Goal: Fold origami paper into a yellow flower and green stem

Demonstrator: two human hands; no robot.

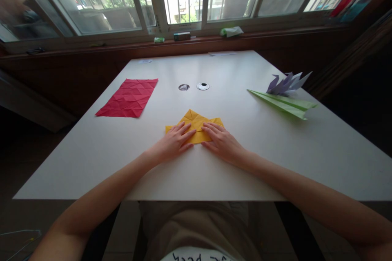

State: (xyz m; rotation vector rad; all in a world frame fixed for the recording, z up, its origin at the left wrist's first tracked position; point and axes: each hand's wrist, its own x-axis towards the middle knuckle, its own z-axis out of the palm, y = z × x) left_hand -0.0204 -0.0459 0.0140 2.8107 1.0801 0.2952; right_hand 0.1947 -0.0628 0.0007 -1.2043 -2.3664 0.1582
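A partly folded yellow paper point(192, 120) lies flat on the white table point(92, 151), with a pointed flap toward the window. My left hand point(173, 142) presses flat on its near left part, fingers spread and pointing inward. My right hand point(221, 142) lies flat on its near right part, fingers also pointing inward. The fingertips of both hands nearly meet at the paper's middle. Neither hand grips anything; both rest palm down on the sheet.
A creased red paper sheet point(128, 98) lies at the left. A green paper plane point(283, 104) and a purple folded paper figure point(286, 83) sit at the right. Two round cable holes point(193, 87) lie mid-table. Small items stand on the window sill point(199, 40).
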